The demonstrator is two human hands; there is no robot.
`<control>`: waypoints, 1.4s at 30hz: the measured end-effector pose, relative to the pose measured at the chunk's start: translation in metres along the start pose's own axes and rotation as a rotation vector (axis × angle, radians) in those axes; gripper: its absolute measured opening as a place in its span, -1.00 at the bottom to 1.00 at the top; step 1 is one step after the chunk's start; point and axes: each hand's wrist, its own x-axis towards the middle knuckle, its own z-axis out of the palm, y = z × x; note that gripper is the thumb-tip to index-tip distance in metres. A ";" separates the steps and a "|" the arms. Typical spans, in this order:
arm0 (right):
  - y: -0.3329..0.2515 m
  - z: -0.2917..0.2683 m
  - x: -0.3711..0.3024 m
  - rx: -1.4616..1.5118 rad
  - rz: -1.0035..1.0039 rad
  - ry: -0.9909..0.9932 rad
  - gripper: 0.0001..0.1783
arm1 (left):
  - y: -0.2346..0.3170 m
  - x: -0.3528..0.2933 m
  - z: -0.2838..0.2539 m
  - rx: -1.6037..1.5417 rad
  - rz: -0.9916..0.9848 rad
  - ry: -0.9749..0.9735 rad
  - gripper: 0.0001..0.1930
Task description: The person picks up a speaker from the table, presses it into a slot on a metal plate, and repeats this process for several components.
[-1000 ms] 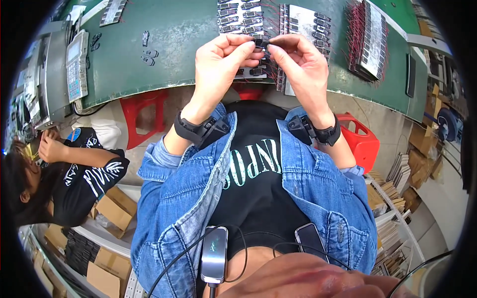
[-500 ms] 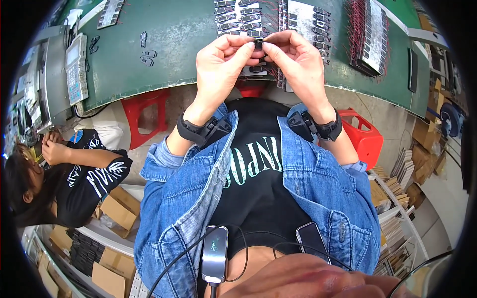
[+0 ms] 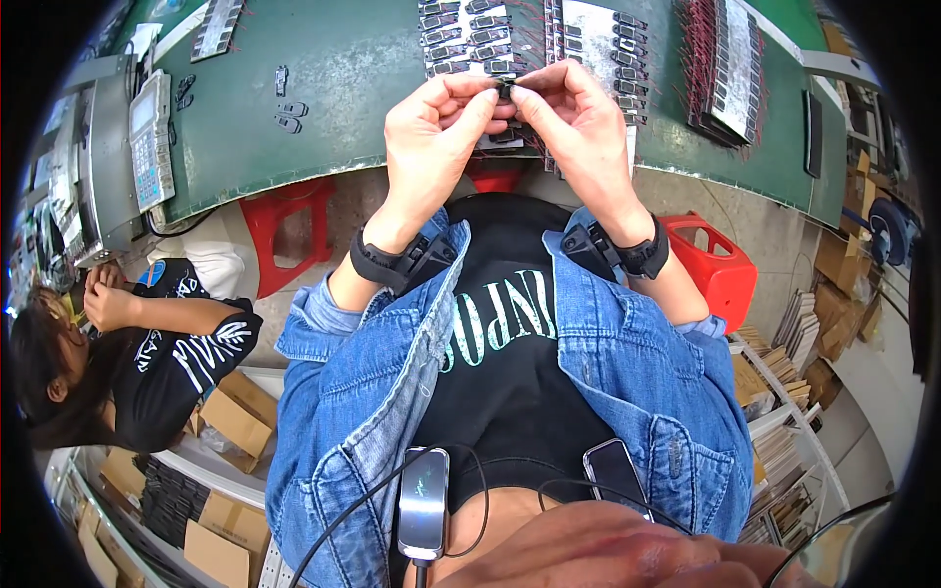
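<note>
Between the fingertips of both hands is a small black part (image 3: 505, 88), held over the near edge of the green table. My left hand (image 3: 436, 132) pinches it from the left with thumb and forefinger, the other fingers curled. From the right, my right hand (image 3: 578, 122) pinches it the same way. The fingers cover much of the part, so its exact kind is not clear. Behind and below the hands lie white boards (image 3: 586, 69) carrying rows of small black modules (image 3: 446, 51) with thin red wires.
A stack of boards with red wires (image 3: 725, 73) lies at the right of the green table (image 3: 353, 59). Several loose black pieces (image 3: 288, 124) and a keypad device (image 3: 152, 142) are at the left. Red stools (image 3: 711, 265) stand below. A co-worker (image 3: 147, 333) sits at the left.
Both hands have shifted very slightly left with the black part, and my right wrist has moved in a little. The pinch of both hands stays on the part.
</note>
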 end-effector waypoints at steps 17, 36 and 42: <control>-0.012 -0.008 -0.009 -0.132 -0.124 -0.060 -0.83 | 0.006 -0.009 0.000 0.046 0.042 -0.065 -0.82; -0.012 -0.060 -0.044 0.180 0.131 -0.041 -0.76 | 0.003 -0.009 0.026 0.518 0.137 -0.256 -0.88; -0.008 -0.050 -0.041 0.287 0.150 -0.075 -0.77 | 0.003 -0.013 0.024 0.449 0.059 -0.257 -0.89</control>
